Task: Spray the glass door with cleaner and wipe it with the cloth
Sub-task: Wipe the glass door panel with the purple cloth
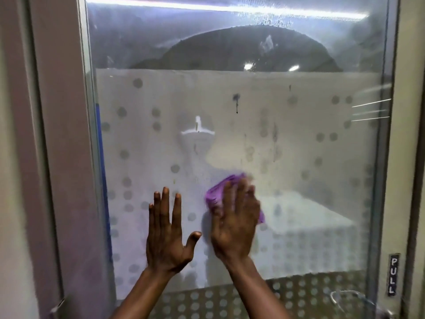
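Grey door frame [66, 143] at far left. Glass door [230, 125] fills the view, frosted band with dots, streaked wet. Left hand [166, 236] flat on the glass, fingers spread, holding nothing. Just beside it, right hand [236, 223], blurred, palm pressing the purple cloth [215, 194] against the pane, fingers together. "PULL" label [393, 275] at lower right edge.

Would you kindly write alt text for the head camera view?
The right hand presses a purple cloth flat against a frosted, dotted glass door, while the left hand rests open on the glass beside it.
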Available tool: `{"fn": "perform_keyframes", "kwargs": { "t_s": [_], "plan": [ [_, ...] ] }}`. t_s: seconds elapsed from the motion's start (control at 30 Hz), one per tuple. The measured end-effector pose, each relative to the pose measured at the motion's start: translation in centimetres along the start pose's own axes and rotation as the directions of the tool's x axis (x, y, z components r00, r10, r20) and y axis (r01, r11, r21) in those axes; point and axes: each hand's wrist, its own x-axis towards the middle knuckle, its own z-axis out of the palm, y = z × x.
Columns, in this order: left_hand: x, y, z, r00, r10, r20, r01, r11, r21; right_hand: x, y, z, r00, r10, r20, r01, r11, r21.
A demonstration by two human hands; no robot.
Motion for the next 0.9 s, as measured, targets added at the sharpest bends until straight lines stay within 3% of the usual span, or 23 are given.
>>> {"fn": "perform_keyframes", "kwargs": {
  "t_s": [0.07,0.13,0.23,0.27,0.3,0.37,0.4,0.47,0.5,0.57,0.7,0.9],
  "plan": [
    [0.0,-0.1,-0.5,1.0,-0.003,-0.012,0.002,0.996,-0.086,-1.3,-0.5,1.0,0.953,-0.292,0.085,0.294,0.956,-0.016],
    [0.1,-0.3,-1.1,1.0,-0.003,-0.026,0.001,0.994,-0.105,-1.7,0.5,1.1,0.843,-0.521,0.134,0.528,0.849,-0.021],
    [0.3,-1.2,-2.1,1.0,-0.02,-0.023,0.019,0.999,-0.033,-0.5,3.1,0.0,0.688,-0.701,0.189,0.718,0.696,-0.034],
    [0.4,-1.7,-2.5,0.999,-0.028,-0.022,0.028,1.0,-0.004,0.0,3.8,-0.4,0.699,-0.693,0.178,0.71,0.703,-0.047],
    [0.5,-2.4,-2.8,0.999,-0.041,-0.021,0.042,0.999,0.022,0.4,4.3,-0.7,0.762,-0.632,0.14,0.644,0.762,-0.069],
    [0.6,-3.6,-3.4,0.997,-0.073,-0.017,0.074,0.995,0.06,1.2,4.2,-1.2,0.94,-0.34,0.017,0.34,0.936,-0.088],
    [0.7,-4.1,-3.5,0.996,-0.085,-0.013,0.086,0.993,0.076,1.7,3.6,-1.2,0.984,-0.172,-0.036,0.17,0.983,-0.071],
    [0.6,-4.4,-3.4,0.996,-0.085,0.009,0.084,0.991,0.103,2.9,1.6,-0.8,0.994,0.056,-0.09,-0.06,0.997,-0.037],
    [0.6,-4.4,-3.2,0.997,-0.081,0.017,0.079,0.991,0.11,3.4,0.4,-0.5,0.989,0.102,-0.105,-0.104,0.994,-0.021],
    [0.4,-4.4,-2.9,0.996,-0.091,0.01,0.09,0.99,0.108,4.2,-1.9,0.1,0.992,0.07,-0.107,-0.072,0.997,-0.01],
    [0.2,-4.6,-2.7,0.996,-0.076,-0.042,0.077,0.996,0.042,4.8,-5.9,1.6,0.97,-0.235,-0.052,0.235,0.972,-0.022],
    [-0.2,-5.5,-2.7,0.993,-0.037,-0.112,0.033,0.999,-0.041,3.2,-6.4,2.4,0.776,-0.628,0.057,0.629,0.778,-0.002]
  ]
}}
